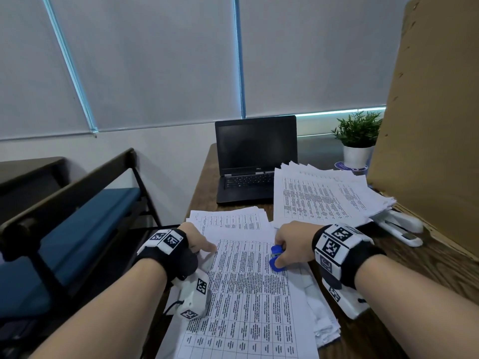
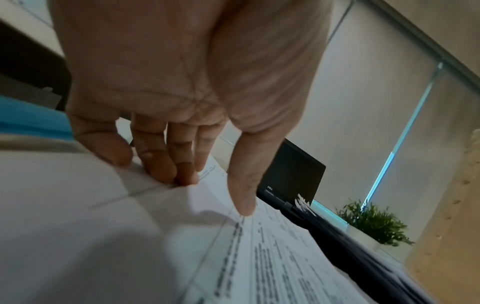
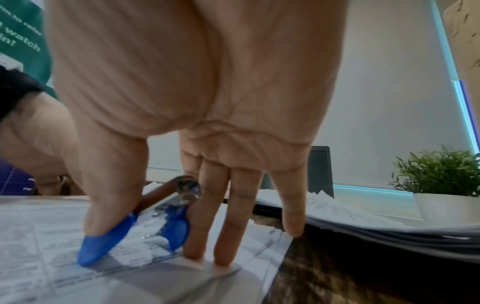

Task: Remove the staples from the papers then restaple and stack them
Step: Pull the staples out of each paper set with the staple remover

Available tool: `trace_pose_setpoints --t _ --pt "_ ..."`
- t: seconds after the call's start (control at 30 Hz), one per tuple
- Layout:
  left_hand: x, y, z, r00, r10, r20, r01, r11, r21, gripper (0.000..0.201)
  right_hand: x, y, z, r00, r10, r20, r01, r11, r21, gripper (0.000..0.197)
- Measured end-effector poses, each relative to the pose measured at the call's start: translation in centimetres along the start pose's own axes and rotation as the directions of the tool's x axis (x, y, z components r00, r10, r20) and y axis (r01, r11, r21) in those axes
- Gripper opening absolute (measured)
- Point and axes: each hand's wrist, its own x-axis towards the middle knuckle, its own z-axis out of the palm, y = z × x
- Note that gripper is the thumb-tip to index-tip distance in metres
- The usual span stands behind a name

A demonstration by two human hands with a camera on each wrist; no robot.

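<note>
Thin, floppy papers (image 1: 248, 288) were pinned by the left hand (image 1: 199, 242); a staple remover (image 1: 276, 257), probably near their corner, was pinched by the right hand (image 1: 293, 244).

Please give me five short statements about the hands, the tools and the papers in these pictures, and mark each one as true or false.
1. The right hand holds a blue staple remover. True.
2. The left hand holds the white stapler. False: the white stapler lies untouched at the right, beside the far stack of papers; the left hand presses on the printed sheet.
3. The laptop is open with a dark screen. True.
4. The potted plant stands left of the laptop. False: it stands right of it.
5. The staple remover is over the printed sheet. True.
</note>
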Motion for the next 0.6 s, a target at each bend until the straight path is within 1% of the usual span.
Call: trace_pose_setpoints --t 0.1,0.17,0.2,0.27,0.33,0.37,0.4,0.43,0.47,0.53,0.6 --pt "-0.1 -0.2 0.0 1.000 0.007 0.001 -0.007 0.999 -0.050 0.035 -0.2 0.1 -0.1 1.000 -0.010 0.005 0.010 1.000 0.005 0.044" --pt "-0.3 -0.5 0.0 1.000 0.016 0.007 -0.015 0.992 -0.122 0.031 -0.3 0.1 -0.2 1.000 -0.012 0.000 0.012 1.000 0.016 0.043" --pt "-0.8 -0.4 -0.1 0.999 0.036 0.016 -0.032 0.985 -0.170 0.029 -0.3 0.1 -0.2 1.000 -0.012 -0.002 0.012 1.000 0.019 0.043" --pt "-1.1 -0.3 -0.1 0.996 0.083 0.034 -0.069 0.955 -0.289 0.032 -0.3 0.0 -0.2 1.000 -0.011 -0.003 0.011 1.000 0.021 0.043" --pt "-0.8 -0.2 -0.1 0.992 0.122 0.016 -0.105 0.906 -0.411 0.032 -0.2 0.0 -0.2 1.000 -0.007 0.003 0.006 1.000 0.025 0.042" --pt "-0.1 -0.4 0.1 0.989 0.146 -0.003 -0.130 0.870 -0.475 0.040 -0.2 -0.1 -0.2 1.000 -0.007 0.007 0.006 1.000 0.026 0.042" --pt "0.9 -0.5 0.3 0.984 0.175 -0.021 -0.160 0.837 -0.524 0.053 -0.2 -0.1 -0.2 1.000 -0.007 0.012 0.006 1.000 0.029 0.042" --pt "1.1 -0.3 0.4 0.979 0.203 -0.024 -0.182 0.816 -0.549 0.061 -0.3 -0.1 -0.2 1.000 -0.008 0.016 0.008 0.999 0.035 0.041" --pt "0.9 0.2 0.4 0.974 0.225 -0.035 -0.203 0.789 -0.580 0.061 -0.3 0.0 -0.2 1.000 -0.010 0.020 0.009 0.999 0.045 0.040" --pt "-0.6 1.5 0.0 0.967 0.248 -0.065 -0.231 0.730 -0.643 0.049 -0.6 0.1 -0.1 1.000 -0.011 0.019 0.010 0.998 0.061 0.039" --pt "-2.6 2.7 -0.5 0.955 0.275 -0.108 -0.271 0.671 -0.690 0.035 -0.8 0.2 0.1 1.000 -0.007 -0.012 0.008 0.996 0.084 0.035"
